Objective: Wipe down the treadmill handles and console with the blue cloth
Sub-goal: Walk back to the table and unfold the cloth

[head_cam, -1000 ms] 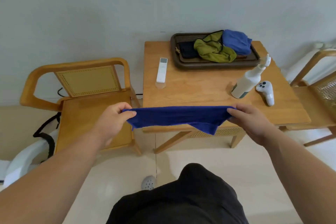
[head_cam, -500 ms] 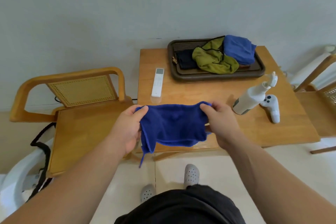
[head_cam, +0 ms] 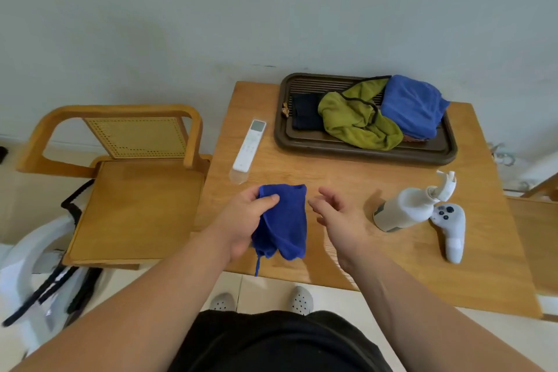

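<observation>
Released by the right hand (head_cam: pixel 344 222) since the last frame, the cloth (head_cam: pixel 287 220) now hangs folded from the left hand (head_cam: pixel 241 220) alone (thumb and fingers curled round it) above the tabletop (head_cam: pixel 332 169). Right fingers (head_cam: pixel 330 194) spread loosely, holding nothing.

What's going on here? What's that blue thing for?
A person stands at a wooden table, gripping a folded blue cloth in the left hand. The right hand is open beside it, touching nothing. A spray bottle, a white controller and a remote sit on the table, untouched. No wiping has started yet.
</observation>
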